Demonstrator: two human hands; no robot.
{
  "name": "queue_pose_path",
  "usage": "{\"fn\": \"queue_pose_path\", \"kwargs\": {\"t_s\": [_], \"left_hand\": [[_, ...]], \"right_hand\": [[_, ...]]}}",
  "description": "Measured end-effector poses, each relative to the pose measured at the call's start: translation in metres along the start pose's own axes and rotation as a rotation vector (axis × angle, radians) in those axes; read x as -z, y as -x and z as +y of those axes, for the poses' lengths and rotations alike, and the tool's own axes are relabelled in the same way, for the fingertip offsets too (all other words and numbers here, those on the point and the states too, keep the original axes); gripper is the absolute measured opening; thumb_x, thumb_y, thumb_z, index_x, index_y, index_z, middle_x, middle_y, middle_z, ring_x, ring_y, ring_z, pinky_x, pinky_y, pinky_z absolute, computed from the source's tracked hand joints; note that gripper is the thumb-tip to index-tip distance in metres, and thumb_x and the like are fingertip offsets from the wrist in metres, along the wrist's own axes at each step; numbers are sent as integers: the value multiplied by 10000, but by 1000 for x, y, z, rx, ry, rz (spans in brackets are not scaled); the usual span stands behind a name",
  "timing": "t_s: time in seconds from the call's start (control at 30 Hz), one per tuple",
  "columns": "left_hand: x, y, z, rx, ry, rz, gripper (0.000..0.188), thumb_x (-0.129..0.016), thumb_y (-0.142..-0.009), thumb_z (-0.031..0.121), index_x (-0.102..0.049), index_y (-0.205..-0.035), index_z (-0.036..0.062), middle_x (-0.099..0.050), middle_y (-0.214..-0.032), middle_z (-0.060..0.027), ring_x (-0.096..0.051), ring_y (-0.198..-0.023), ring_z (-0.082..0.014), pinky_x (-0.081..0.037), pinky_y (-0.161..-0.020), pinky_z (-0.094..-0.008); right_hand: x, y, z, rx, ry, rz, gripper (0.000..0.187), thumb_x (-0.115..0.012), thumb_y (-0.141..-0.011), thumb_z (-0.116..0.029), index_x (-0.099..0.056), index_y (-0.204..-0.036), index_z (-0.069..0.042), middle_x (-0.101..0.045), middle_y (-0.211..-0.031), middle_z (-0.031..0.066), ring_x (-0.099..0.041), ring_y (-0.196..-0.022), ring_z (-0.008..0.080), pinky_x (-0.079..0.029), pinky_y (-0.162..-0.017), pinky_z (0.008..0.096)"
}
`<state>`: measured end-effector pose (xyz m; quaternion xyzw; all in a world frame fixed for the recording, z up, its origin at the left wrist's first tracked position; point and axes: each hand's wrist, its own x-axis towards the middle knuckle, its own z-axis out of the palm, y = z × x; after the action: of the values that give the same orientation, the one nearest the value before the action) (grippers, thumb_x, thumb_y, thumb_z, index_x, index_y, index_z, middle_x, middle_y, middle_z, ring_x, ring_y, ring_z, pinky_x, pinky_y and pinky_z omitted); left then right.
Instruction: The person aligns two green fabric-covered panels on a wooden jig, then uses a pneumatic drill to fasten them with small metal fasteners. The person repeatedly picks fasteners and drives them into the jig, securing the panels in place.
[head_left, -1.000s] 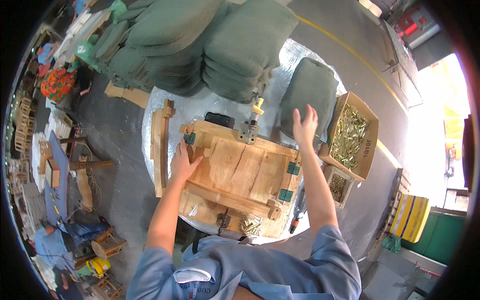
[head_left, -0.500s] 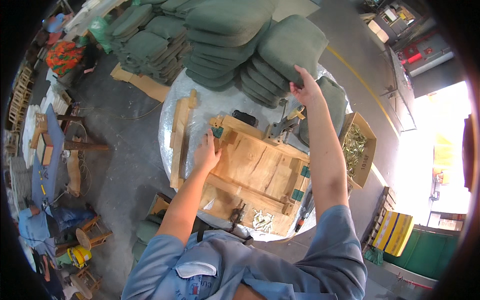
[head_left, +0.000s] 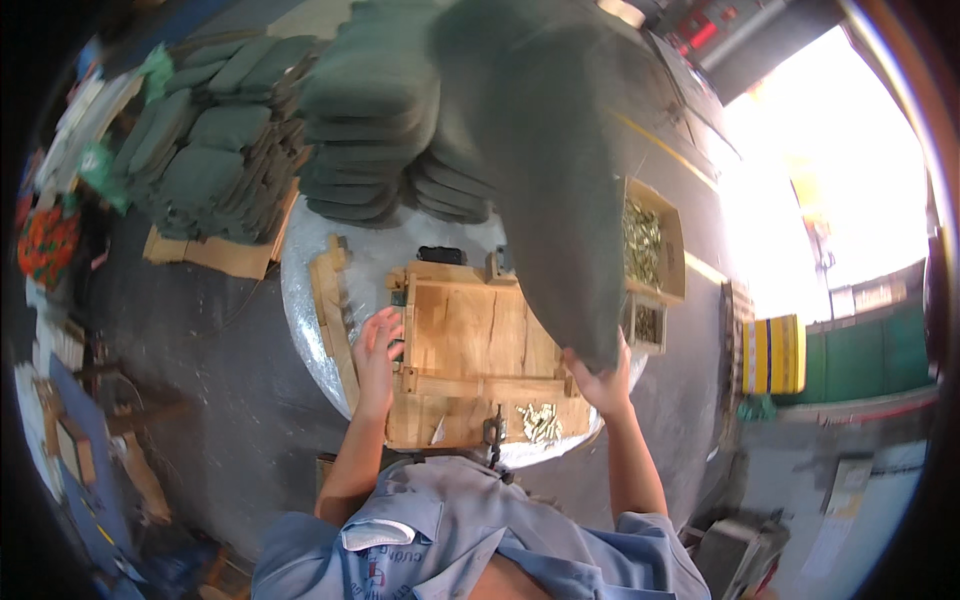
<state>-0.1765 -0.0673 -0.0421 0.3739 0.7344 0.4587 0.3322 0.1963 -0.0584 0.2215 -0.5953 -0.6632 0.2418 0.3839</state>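
Note:
A dark green seat cushion (head_left: pixel 565 200), blurred by motion, stands raised and tilted over the right part of the table. My right hand (head_left: pixel 600 388) grips it by its lower end. Beside the left edge of a wooden jig (head_left: pixel 470 330), my left hand (head_left: pixel 378 350) is open, its fingers apart and nothing in them. The cushion hides the jig's right side and most of the metal clamp (head_left: pixel 500 265) at its back. Small brass-coloured metal pieces (head_left: pixel 540 422) lie in a heap on the near board of the jig.
Stacks of green cushions (head_left: pixel 365 120) rise at the back of the plastic-wrapped round table (head_left: pixel 300 300). More cushions (head_left: pixel 215 150) are piled at the far left. Wooden strips (head_left: pixel 328 290) lie left of the jig. A cardboard box of metal pieces (head_left: pixel 672 245) stands on the right.
My right hand has taken the top cushion off the right-hand stack and brought it nearer, tipping it up. The left hand stays by the jig's left edge. The view has shifted.

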Motion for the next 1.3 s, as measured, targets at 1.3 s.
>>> {"fn": "queue_pose_path", "kwargs": {"t_s": [1.3], "left_hand": [[-66,58,77,-543,-955,-327,402,-620,-1021,293,-674,-1393,151,-558,-1565,-126,-440,-1491,-419,-236,-1246,-678]], "right_hand": [[-141,103,201,-957,-1535,248,756,-778,-996,-394,-419,-1569,-56,-496,-1585,101,-490,-1442,274,-403,-1209,435]]}}
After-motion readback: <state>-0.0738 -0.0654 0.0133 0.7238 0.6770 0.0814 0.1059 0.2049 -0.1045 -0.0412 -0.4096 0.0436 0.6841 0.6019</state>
